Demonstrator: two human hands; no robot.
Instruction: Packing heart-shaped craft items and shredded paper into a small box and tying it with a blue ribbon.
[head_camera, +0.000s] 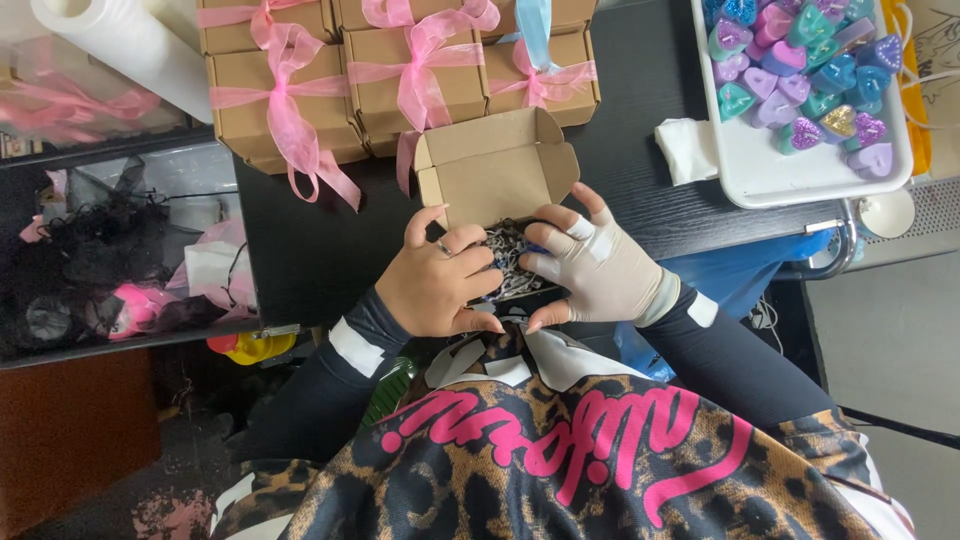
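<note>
Cardboard box (497, 168), small and brown with its lid flap thrown open toward twelve o'clock, sits on the black table (300, 250) at the middle of my view, filled with dark shredded paper (508, 255). I see my left hand (437, 285), bare with a ring, curled over the box's nine o'clock edge, fingers pressed into the filling. My right hand (598, 268), in a pale glove, closes over the three o'clock edge, fingertips in the shreds around something blue I cannot make out. At twelve o'clock stand shut boxes tied with pink ribbon (285, 105). At two o'clock a white tray (790, 175) holds heart-shaped pieces (800, 60) in purple and teal, a folded white napkin (688, 148) just beside it. A white paper roll (130, 45) lies at eleven o'clock.
</note>
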